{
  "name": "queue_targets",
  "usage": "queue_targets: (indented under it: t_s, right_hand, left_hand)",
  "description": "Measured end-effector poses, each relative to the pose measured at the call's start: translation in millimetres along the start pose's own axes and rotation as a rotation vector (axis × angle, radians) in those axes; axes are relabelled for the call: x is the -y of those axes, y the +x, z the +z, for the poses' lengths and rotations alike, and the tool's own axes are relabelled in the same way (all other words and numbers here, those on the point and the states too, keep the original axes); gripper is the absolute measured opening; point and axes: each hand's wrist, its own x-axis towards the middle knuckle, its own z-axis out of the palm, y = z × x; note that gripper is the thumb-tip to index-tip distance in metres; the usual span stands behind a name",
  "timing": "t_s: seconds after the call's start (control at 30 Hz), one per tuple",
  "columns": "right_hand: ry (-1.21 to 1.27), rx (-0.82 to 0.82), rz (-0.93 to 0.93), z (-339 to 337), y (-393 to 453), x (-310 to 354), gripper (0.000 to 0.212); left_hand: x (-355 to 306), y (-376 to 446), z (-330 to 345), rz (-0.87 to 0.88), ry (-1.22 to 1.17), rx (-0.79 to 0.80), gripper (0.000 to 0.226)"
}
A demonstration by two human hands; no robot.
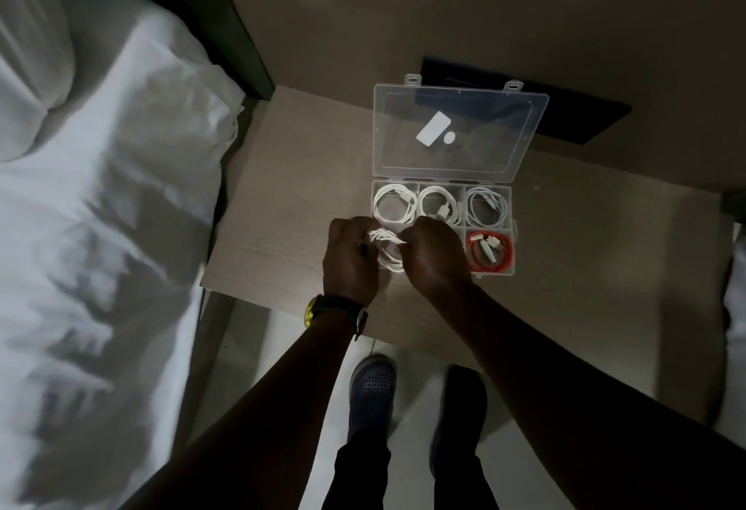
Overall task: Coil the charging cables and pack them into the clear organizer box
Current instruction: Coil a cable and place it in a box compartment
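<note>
The clear organizer box (513, 227) lies open on a light wooden nightstand (290, 203), its lid (456, 130) folded back. Three far compartments each hold a coiled white cable (395, 205). The near right compartment holds a red cable (490, 253). My left hand (351, 259) and my right hand (434, 255) both grip a coiled white cable (387, 249) over the box's near left corner. The near compartments under my hands are hidden.
A bed with white sheets (101, 227) fills the left side. A dark flat object (565, 114) lies behind the box lid. The nightstand's near edge (282, 303) runs just below my wrists, with my shoes (371, 388) on the floor beneath. A wristwatch (335, 309) sits on my left wrist.
</note>
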Motion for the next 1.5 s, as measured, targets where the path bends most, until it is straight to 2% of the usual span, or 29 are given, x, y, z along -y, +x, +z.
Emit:
queue_targets:
  t_s: [0.17,0.3,0.43,0.5,0.63,0.73,0.83,0.93,1.03,1.13,1.23,1.37,1.5]
  right_hand:
    - [-0.028,0.008,0.059,4,6,-2,0.023]
    - [-0.082,0.045,0.001,1,10,-2,0.020]
    - [-0.020,-0.002,-0.033,5,9,-7,0.018]
    - [0.081,-0.049,-0.050,8,4,-13,0.025]
    - [0.075,-0.079,-0.220,11,2,-28,0.011]
    - [0.032,-0.081,-0.360,11,-1,-42,0.020]
    - [-0.185,-0.009,-0.476,20,-23,-63,0.050]
    - [-0.314,0.074,-0.454,32,-38,-78,0.071]
    - [-0.336,0.082,-0.453,34,-38,-82,0.075]
    - [-0.308,0.102,-0.450,32,-38,-81,0.073]
    - [-0.207,0.075,-0.448,25,-35,-81,0.062]
    - [-0.052,-0.113,-0.416,17,-39,-86,0.046]
    - [-0.043,-0.266,-0.352,15,-52,-99,0.028]
  left_hand:
    - [0,13,0,0.025,0.055,0.013,0.021]
    - [-4,15,2,0.007,0.105,0.014,0.027]
    - [-3,14,5,0.003,0.137,-0.023,0.015]
    - [0,15,6,0.012,0.164,-0.025,0.012]
    - [4,17,8,0.092,0.266,-0.017,0.008]
    - [10,17,6,0.199,0.297,0.023,0.011]
    - [16,16,3,0.257,0.329,0.040,0.010]
    - [22,4,0,0.305,0.368,0.122,0.033]
    - [27,-10,0,0.324,0.427,0.167,0.045]
    - [23,-10,4,0.305,0.438,0.160,0.045]
    - [18,-6,4,0.286,0.430,0.170,0.041]
    - [16,-3,1,0.306,0.403,0.154,0.037]
    - [18,-7,2,0.312,0.373,0.122,0.039]
